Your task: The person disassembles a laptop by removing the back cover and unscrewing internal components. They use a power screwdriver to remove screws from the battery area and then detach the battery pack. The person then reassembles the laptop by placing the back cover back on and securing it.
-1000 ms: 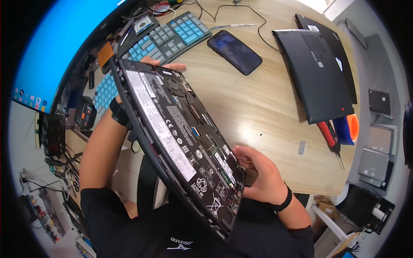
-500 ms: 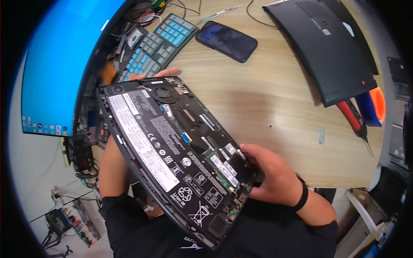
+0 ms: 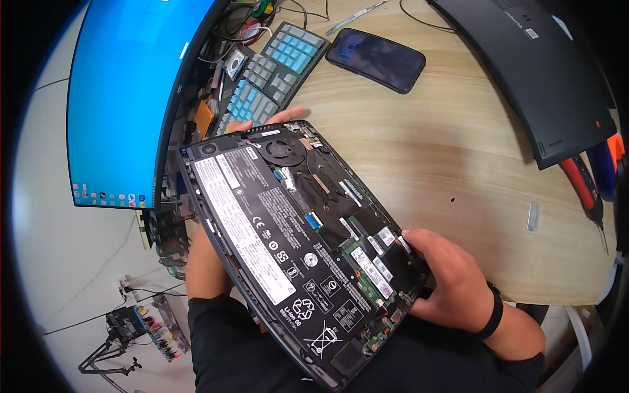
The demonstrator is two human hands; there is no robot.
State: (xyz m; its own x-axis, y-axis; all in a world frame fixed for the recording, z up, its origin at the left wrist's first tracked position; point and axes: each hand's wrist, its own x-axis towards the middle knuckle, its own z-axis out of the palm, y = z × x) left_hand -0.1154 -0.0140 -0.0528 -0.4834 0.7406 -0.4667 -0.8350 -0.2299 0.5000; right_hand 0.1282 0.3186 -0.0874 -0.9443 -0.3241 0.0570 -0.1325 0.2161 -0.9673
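An opened laptop (image 3: 288,223), underside facing up, is held at an angle over the desk's near edge, showing its labelled battery, fan (image 3: 280,149), green circuit boards and blue-tabbed ribbon cables. My left hand (image 3: 272,120) grips its far left end from beneath; fingertips show past the edge while the palm is hidden. My right hand (image 3: 452,281) is closed on the right side, thumb and fingers on the edge, a black band at the wrist.
A curved monitor (image 3: 124,98), keyboard (image 3: 285,52) and loose cables line the left. A phone (image 3: 375,60) and thin metal tool (image 3: 356,16) lie beyond. At right sit dark casings (image 3: 524,78), a red screwdriver (image 3: 576,190), a blue-orange object (image 3: 608,164) and a small strip (image 3: 533,216).
The laptop has tilted so its underside faces up more squarely, both hands still on it. The view has shifted, showing more of the monitor and wall at left.
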